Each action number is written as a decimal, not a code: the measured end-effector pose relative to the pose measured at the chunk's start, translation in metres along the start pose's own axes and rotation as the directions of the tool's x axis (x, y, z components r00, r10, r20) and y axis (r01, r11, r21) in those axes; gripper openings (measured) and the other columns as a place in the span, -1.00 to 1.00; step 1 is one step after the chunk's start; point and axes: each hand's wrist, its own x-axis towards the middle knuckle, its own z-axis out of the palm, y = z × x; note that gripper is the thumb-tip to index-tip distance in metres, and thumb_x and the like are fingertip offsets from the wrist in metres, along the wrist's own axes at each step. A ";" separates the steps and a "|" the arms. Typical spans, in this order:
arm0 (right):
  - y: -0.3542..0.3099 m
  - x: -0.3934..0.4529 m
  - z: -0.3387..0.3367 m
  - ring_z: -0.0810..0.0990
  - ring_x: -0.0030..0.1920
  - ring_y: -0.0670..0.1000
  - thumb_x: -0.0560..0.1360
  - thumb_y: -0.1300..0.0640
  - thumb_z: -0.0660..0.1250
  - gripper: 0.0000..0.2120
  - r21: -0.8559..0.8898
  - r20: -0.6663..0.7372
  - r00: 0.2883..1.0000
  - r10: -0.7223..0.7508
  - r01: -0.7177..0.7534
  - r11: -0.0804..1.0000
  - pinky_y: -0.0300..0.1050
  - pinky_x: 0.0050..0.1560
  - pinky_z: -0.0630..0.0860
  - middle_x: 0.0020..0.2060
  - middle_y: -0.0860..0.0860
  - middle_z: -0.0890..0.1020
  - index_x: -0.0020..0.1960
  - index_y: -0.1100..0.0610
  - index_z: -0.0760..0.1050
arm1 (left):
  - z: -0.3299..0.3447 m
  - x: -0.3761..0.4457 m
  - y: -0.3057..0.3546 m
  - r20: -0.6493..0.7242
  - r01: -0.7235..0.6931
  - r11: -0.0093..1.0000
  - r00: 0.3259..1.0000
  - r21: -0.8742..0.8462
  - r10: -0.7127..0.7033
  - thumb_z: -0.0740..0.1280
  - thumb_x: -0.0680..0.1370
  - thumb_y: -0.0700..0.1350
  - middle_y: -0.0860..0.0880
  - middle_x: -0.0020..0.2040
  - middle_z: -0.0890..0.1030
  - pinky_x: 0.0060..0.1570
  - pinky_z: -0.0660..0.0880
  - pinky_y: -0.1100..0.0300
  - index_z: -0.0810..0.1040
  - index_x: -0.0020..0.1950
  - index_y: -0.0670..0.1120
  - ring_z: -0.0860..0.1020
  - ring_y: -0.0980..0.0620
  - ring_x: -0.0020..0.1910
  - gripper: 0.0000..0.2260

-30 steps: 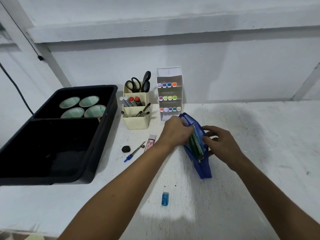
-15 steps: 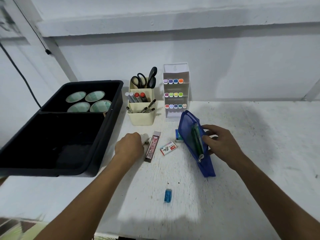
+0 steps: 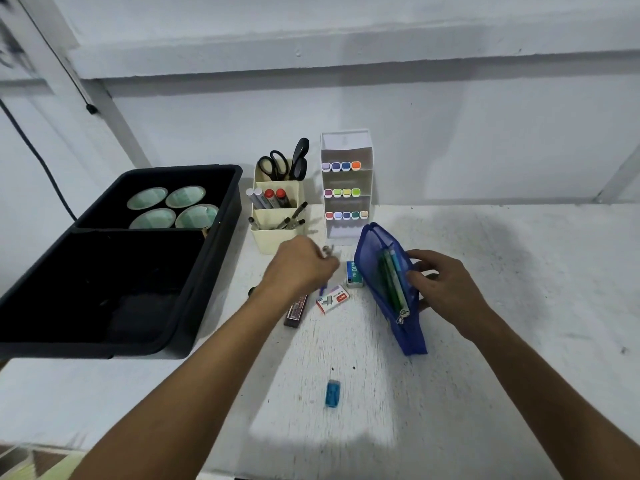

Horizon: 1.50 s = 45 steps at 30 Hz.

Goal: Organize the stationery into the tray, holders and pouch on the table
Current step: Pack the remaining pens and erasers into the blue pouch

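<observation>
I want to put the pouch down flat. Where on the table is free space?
Bare tabletop lies right of the blue pouch. Another patch lies between the blue sharpener and the pouch's lower end. It is crowded between the black tray and the pouch: staple boxes, left hand.

A white worktop (image 3: pixel 502 306), rough and scuffed with small dark specks, carries everything here. Along its far edge rises a pale painted wall (image 3: pixel 450 140) with a horizontal ledge (image 3: pixel 346 53) running across it high up. At the far left corner a white slanted beam (image 3: pixel 104 109) leans up the wall, and a thin black cable (image 3: pixel 45 168) hangs down beside it, passing a small dark clip (image 3: pixel 91 108) on the beam. A second slanted white strut (image 3: pixel 620 178) stands at the far right edge. Below the near left corner a patch of patterned floor (image 3: pixel 34 462) shows, blurred.
</observation>
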 end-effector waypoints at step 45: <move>-0.001 0.000 0.004 0.64 -0.14 0.04 0.54 0.17 0.28 -0.69 0.015 0.005 1.000 0.008 -0.008 1.000 -0.02 -0.28 0.66 -0.01 0.05 0.60 0.28 0.07 0.46 | 0.006 0.008 0.016 0.043 -0.036 0.979 0.998 -0.199 0.045 0.46 0.43 -0.03 -0.02 -0.30 0.61 -0.27 0.65 0.03 0.62 -0.18 -0.15 0.64 0.02 -0.29 -0.82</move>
